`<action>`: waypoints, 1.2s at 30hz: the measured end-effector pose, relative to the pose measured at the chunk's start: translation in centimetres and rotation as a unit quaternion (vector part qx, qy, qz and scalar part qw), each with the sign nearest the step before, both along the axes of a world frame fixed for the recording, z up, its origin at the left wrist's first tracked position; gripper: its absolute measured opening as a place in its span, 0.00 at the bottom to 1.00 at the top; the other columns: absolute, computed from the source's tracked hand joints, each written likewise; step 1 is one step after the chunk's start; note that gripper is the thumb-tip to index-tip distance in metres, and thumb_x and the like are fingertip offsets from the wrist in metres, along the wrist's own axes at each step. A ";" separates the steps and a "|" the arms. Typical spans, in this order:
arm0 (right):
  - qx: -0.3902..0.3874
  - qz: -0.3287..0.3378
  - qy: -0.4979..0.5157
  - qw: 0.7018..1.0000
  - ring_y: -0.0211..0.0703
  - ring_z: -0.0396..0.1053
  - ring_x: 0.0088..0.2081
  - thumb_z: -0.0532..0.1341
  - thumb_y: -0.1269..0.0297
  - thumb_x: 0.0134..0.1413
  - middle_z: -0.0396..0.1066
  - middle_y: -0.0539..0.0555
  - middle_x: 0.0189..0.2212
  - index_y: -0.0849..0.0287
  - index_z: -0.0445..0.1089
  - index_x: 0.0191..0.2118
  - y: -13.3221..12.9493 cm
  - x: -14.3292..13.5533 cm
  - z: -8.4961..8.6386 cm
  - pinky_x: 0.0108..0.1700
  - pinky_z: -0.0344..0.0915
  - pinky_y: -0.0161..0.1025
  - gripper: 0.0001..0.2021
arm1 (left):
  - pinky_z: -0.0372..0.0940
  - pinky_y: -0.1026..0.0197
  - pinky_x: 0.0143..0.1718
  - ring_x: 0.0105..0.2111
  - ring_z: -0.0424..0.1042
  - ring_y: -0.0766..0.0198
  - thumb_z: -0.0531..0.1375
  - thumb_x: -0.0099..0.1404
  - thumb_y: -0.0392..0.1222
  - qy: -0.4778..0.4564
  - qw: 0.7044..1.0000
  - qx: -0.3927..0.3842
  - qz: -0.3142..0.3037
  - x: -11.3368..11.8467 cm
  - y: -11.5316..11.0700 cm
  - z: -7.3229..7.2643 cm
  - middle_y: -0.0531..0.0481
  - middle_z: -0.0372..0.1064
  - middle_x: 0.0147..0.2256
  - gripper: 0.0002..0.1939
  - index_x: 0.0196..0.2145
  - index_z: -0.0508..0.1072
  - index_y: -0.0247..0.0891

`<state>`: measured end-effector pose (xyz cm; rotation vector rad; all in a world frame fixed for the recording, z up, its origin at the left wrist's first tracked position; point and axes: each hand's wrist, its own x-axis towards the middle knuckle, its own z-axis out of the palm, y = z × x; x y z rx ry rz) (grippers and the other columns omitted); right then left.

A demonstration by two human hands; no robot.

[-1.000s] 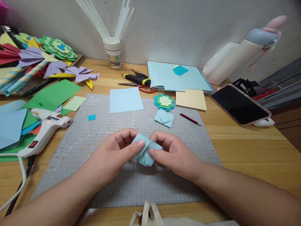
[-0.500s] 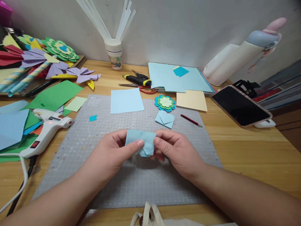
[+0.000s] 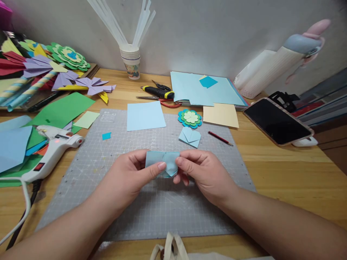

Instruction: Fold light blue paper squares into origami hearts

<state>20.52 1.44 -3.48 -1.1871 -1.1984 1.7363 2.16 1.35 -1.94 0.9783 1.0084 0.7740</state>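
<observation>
Between my hands, a small piece of folded light blue paper (image 3: 170,160) is held above the grey cutting mat (image 3: 162,213). My left hand (image 3: 138,168) pinches its left side, the thumb lying across the front. On the right side, my right hand (image 3: 199,167) grips it with thumb and index finger, other fingers curled below. Just beyond lies a light blue folded paper heart (image 3: 189,137), and behind that a layered blue and green paper flower (image 3: 190,118). A flat light blue square sheet (image 3: 146,116) rests at the mat's far edge.
A white hot glue gun (image 3: 52,151) with its cable lies at the left. A pencil (image 3: 220,138) and a phone (image 3: 279,121) are to the right. Scissors (image 3: 159,100), a utility knife (image 3: 158,91) and a paper cup stack (image 3: 131,65) with white sticks stand or lie farther back.
The folded paper's lower part has tipped slightly and its pointed flap looks flatter under my fingers. My hands have barely shifted.
</observation>
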 end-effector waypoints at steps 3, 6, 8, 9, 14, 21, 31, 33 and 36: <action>-0.003 -0.002 -0.003 1.000 0.32 0.60 0.19 0.64 0.53 0.52 0.72 0.49 0.18 0.60 0.73 0.26 -0.1 0.0 0.0 0.23 0.56 0.32 0.15 | 0.67 0.66 0.35 0.31 0.74 0.65 0.65 0.59 0.41 0.000 1.000 -0.002 -0.002 0.1 0.1 0.0 0.53 0.78 0.27 0.04 0.29 0.78 0.38; -0.007 -0.003 -0.002 1.000 0.32 0.60 0.19 0.65 0.54 0.52 0.71 0.49 0.17 0.60 0.73 0.26 -0.1 0.0 0.1 0.24 0.57 0.32 0.14 | 0.67 0.66 0.36 0.31 0.74 0.65 0.66 0.58 0.41 0.006 1.000 -0.008 -0.001 0.1 0.1 -0.1 0.53 0.78 0.28 0.04 0.29 0.78 0.39; -0.009 -0.003 0.001 1.000 0.32 0.60 0.19 0.65 0.54 0.52 0.71 0.49 0.17 0.60 0.72 0.25 -0.1 0.0 0.1 0.24 0.57 0.32 0.14 | 0.67 0.65 0.36 0.32 0.75 0.64 0.66 0.58 0.42 0.014 1.000 -0.009 -0.003 0.0 0.0 -0.2 0.53 0.78 0.28 0.05 0.29 0.78 0.39; -0.010 -0.004 0.001 1.000 0.32 0.60 0.19 0.65 0.54 0.52 0.71 0.49 0.17 0.60 0.72 0.25 -0.1 0.0 0.1 0.24 0.57 0.32 0.14 | 0.67 0.64 0.36 0.32 0.75 0.63 0.66 0.58 0.42 0.019 1.000 -0.009 -0.003 0.0 -0.1 -0.2 0.52 0.78 0.28 0.05 0.28 0.77 0.38; -0.014 -0.004 -0.009 1.000 0.32 0.61 0.19 0.65 0.54 0.51 0.71 0.49 0.17 0.60 0.72 0.26 -0.1 -0.1 0.2 0.24 0.58 0.32 0.14 | 0.67 0.62 0.36 0.31 0.74 0.61 0.66 0.56 0.44 0.053 0.999 -0.008 -0.001 0.0 -0.1 -0.3 0.51 0.78 0.28 0.08 0.27 0.76 0.37; -0.031 -0.009 0.048 0.998 0.33 0.66 0.22 0.72 0.57 0.39 0.69 0.46 0.21 0.59 0.67 0.26 -0.2 -0.4 0.6 0.22 0.58 0.31 0.16 | 0.66 0.63 0.34 0.28 0.73 0.63 0.67 0.55 0.44 0.067 0.998 -0.012 -0.010 0.1 0.0 -0.4 0.51 0.77 0.27 0.08 0.27 0.76 0.37; 0.026 0.022 -0.025 0.999 0.34 0.60 0.20 0.59 0.54 0.58 0.69 0.49 0.17 0.59 0.68 0.24 -0.2 0.2 0.2 0.25 0.56 0.33 0.17 | 0.63 0.64 0.32 0.27 0.70 0.64 0.64 0.56 0.44 0.085 0.995 0.007 -0.043 0.0 -0.2 -0.2 0.53 0.75 0.25 0.08 0.25 0.73 0.38; 0.016 0.027 -0.009 0.999 0.34 0.62 0.21 0.58 0.52 0.58 0.68 0.49 0.18 0.59 0.67 0.25 -0.2 0.1 0.2 0.24 0.56 0.33 0.17 | 0.61 0.65 0.30 0.25 0.68 0.66 0.64 0.56 0.43 0.097 0.995 0.014 -0.033 0.1 -0.1 -0.2 0.54 0.72 0.23 0.08 0.24 0.71 0.38; -0.004 0.039 0.012 0.999 0.36 0.67 0.23 0.61 0.51 0.54 0.67 0.47 0.21 0.58 0.66 0.27 -0.2 -0.1 0.2 0.23 0.56 0.32 0.16 | 0.57 0.66 0.26 0.22 0.61 0.69 0.64 0.55 0.45 0.115 0.993 0.027 0.007 0.1 0.0 -0.1 0.57 0.65 0.20 0.11 0.22 0.67 0.38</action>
